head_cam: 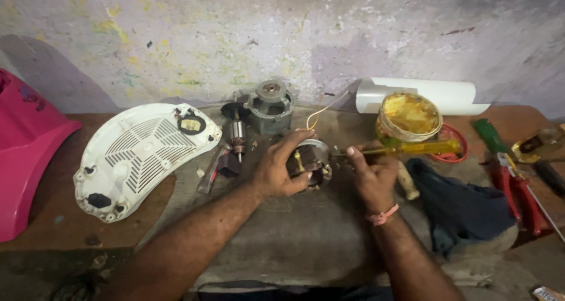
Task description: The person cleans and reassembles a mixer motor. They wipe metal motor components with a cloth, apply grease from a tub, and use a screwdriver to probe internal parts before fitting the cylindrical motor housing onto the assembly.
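Your left hand is cupping the round motor stator from its left side, fingers wrapped around it just above the bench. Your right hand is gripping the yellow-handled screwdriver, its tip reaching leftward into the stator's edge.

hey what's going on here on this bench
A person is working on a small motor stator. The left hand grips it over the bench, and the right hand pokes a yellow-handled screwdriver into it. A white vented cover, a rotor, red pliers and a dark cloth lie around.
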